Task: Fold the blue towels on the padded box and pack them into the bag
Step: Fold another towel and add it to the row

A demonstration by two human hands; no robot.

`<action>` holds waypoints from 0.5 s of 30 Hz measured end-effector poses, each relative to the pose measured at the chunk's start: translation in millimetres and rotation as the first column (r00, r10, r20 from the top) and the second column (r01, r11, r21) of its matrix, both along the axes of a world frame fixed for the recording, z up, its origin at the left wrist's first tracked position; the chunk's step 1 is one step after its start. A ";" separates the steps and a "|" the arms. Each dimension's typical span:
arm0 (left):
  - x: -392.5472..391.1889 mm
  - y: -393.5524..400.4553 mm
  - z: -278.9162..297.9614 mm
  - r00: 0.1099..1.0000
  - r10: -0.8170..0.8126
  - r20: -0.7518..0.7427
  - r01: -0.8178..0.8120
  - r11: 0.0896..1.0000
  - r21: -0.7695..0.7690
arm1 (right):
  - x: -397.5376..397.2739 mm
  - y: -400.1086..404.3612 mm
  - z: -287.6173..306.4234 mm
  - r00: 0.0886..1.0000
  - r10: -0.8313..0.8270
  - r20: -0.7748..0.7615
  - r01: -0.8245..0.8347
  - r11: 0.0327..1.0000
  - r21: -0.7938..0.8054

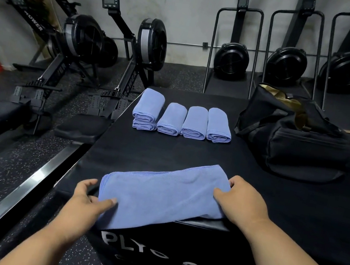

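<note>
Five rolled blue towels (pixel 183 119) line the padded box (pixel 211 157) beside the open black bag (pixel 293 138). Both hands pinch a sixth, soft microfibre towel (pixel 158 196) draped over the near edge: left hand (pixel 88 199), right hand (pixel 244 199). A loose grip could let it slide floorward.

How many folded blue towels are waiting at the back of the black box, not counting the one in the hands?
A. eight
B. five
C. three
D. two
B: four folded towels lie in a row on the box, and a fifth sits on top of the leftmost one.
</note>
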State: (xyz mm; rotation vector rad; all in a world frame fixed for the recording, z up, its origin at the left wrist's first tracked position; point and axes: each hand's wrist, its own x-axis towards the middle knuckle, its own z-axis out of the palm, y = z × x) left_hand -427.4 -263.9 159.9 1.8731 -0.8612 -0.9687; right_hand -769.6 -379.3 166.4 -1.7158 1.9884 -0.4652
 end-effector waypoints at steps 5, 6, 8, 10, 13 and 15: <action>-5.4 11.2 -1.8 1.000 0.024 -0.010 -0.024 0.999 -0.049 | 4.5 7.7 2.3 0.994 0.051 -0.094 -0.049 0.999 0.021; -5.3 12.3 0.0 1.000 0.025 -0.009 -0.025 0.998 -0.062 | 3.8 8.8 2.4 0.996 0.056 -0.075 -0.054 0.998 0.024; -4.6 15.0 5.1 1.000 0.016 -0.016 -0.017 0.997 -0.081 | 1.1 11.4 2.1 0.998 0.031 0.057 -0.031 1.000 0.004; -5.2 16.4 7.8 1.000 -0.020 -0.008 0.020 0.996 -0.092 | -3.4 12.9 5.5 0.951 -0.005 0.309 0.005 1.000 0.001; -6.0 17.0 7.8 0.998 -0.059 -0.032 0.057 0.997 -0.058 | -12.9 13.3 13.8 0.847 -0.010 0.531 0.003 1.000 0.013; -8.5 16.3 11.2 0.993 -0.076 -0.090 0.073 0.997 -0.035 | -18.4 14.3 20.5 0.824 0.011 0.567 -0.005 1.000 -0.013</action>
